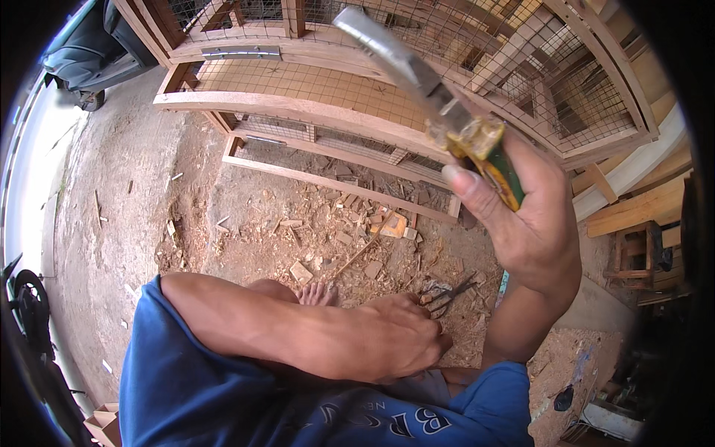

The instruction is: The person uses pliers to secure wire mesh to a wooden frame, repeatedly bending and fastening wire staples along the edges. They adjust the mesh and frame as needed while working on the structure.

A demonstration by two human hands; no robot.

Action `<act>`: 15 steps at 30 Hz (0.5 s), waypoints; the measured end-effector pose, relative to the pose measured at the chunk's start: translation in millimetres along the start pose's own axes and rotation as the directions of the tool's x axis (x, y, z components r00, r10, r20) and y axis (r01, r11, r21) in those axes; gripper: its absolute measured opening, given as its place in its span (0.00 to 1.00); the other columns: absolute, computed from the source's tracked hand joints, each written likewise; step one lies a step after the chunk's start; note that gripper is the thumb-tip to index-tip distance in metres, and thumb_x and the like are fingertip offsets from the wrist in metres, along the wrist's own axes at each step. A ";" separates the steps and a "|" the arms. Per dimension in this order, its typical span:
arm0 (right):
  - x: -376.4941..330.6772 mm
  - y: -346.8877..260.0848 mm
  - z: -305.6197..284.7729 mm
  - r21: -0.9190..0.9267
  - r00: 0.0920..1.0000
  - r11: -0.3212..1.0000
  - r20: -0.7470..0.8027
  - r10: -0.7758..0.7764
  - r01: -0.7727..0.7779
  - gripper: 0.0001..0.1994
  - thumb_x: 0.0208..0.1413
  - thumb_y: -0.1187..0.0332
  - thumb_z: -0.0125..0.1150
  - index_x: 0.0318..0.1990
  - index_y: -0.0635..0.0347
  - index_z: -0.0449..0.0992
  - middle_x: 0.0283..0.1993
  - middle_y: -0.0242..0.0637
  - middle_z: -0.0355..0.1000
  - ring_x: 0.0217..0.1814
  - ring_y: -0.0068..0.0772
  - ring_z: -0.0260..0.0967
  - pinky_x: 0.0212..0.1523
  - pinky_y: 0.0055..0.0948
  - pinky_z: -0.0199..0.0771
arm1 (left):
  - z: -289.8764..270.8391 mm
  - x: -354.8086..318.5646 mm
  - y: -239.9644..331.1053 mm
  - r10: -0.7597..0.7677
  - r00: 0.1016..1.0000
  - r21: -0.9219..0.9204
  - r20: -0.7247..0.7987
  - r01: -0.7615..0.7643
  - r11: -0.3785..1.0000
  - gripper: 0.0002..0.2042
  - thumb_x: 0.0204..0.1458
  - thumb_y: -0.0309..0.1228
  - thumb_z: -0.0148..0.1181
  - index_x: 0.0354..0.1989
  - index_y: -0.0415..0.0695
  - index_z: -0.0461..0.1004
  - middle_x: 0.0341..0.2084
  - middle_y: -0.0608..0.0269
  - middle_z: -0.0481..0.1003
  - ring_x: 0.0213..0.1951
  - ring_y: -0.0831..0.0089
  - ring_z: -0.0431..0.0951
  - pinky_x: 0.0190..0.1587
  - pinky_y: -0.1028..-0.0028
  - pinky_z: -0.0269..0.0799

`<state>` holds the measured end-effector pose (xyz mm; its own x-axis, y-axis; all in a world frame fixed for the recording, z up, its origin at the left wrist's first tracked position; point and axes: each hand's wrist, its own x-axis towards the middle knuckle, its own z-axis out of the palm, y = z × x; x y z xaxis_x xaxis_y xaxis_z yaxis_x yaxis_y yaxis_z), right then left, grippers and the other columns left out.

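I count two hands at work here, a left (406, 335) and a right (532, 216), on two forearms coming out of two blue sleeves (500, 391), and one bare foot (319, 293) beneath them; one hand tool (451, 112) with a green and yellow handle is up in the air, and one dark, two-legged tool (456, 292) lies on the ground; over on the mesh-fronted wooden frame I make out two metal hinges, an upper one (240, 53) and a lower one (266, 140); around us are one dark vehicle (93, 56), one cardboard box (103, 425) and one small wooden stool (633, 257), while the wood scraps (301, 272) are too many to count
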<state>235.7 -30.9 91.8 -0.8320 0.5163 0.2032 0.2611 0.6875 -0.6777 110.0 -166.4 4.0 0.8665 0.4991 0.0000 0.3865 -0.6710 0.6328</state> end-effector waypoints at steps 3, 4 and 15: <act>-5.0 32.5 44.8 -0.245 0.968 0.959 0.237 -0.085 0.144 0.30 0.58 0.73 0.59 0.69 0.68 0.61 0.44 0.49 0.73 0.41 0.45 0.73 0.44 0.40 0.74 | 2.4 5.5 4.8 -0.069 0.994 0.029 0.086 0.066 0.997 0.15 0.54 0.29 0.55 0.48 0.34 0.73 0.42 0.46 0.77 0.48 0.54 0.80 0.53 0.60 0.75; -17.3 49.6 60.5 -0.316 0.909 0.945 0.413 0.060 0.081 0.31 0.56 0.76 0.56 0.69 0.70 0.60 0.46 0.52 0.74 0.44 0.51 0.74 0.47 0.45 0.75 | 3.4 8.5 6.4 -0.092 0.987 0.038 0.135 0.087 0.995 0.15 0.55 0.29 0.55 0.49 0.33 0.72 0.42 0.45 0.77 0.49 0.54 0.80 0.54 0.60 0.75; -189.4 160.2 157.4 -0.688 0.240 0.701 0.660 0.711 -0.187 0.17 0.56 0.65 0.59 0.50 0.63 0.80 0.48 0.49 0.80 0.53 0.49 0.79 0.53 0.44 0.79 | -3.7 14.3 8.8 -0.245 0.938 -0.042 0.245 0.263 0.964 0.17 0.53 0.36 0.63 0.43 0.33 0.71 0.38 0.45 0.78 0.43 0.49 0.82 0.48 0.55 0.76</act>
<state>358.1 -98.9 -166.5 -0.3374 0.2759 -0.9000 0.6757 0.7367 -0.0275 124.6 -163.2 12.5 0.7953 0.4984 -0.3452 0.5874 -0.4926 0.6421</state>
